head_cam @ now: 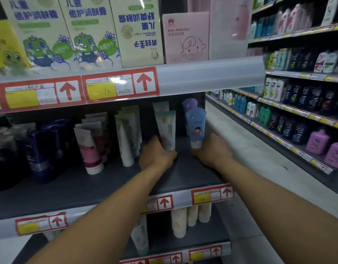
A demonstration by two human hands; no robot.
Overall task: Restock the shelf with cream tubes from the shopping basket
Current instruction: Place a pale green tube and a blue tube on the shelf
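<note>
Both my arms reach onto the middle grey shelf (183, 174). My left hand (155, 155) grips the cap end of a pale green-and-white cream tube (167, 128) that stands upright. My right hand (212, 151) holds the base of a blue cream tube (195, 124) with a cartoon child on it, also upright. A purple tube (190, 104) stands just behind the blue one, and another pale tube (160, 105) behind the green-white one. The shopping basket is out of view.
Left on the same shelf stand white-green tubes (127, 136), pink-and-white tubes (90, 147) and dark blue tubes (40, 149). Boxed children's cream (84, 33) fills the shelf above. Cream-coloured tubes (183, 220) sit on the shelf below. An aisle floor (240, 149) and shampoo shelves (301, 103) lie to the right.
</note>
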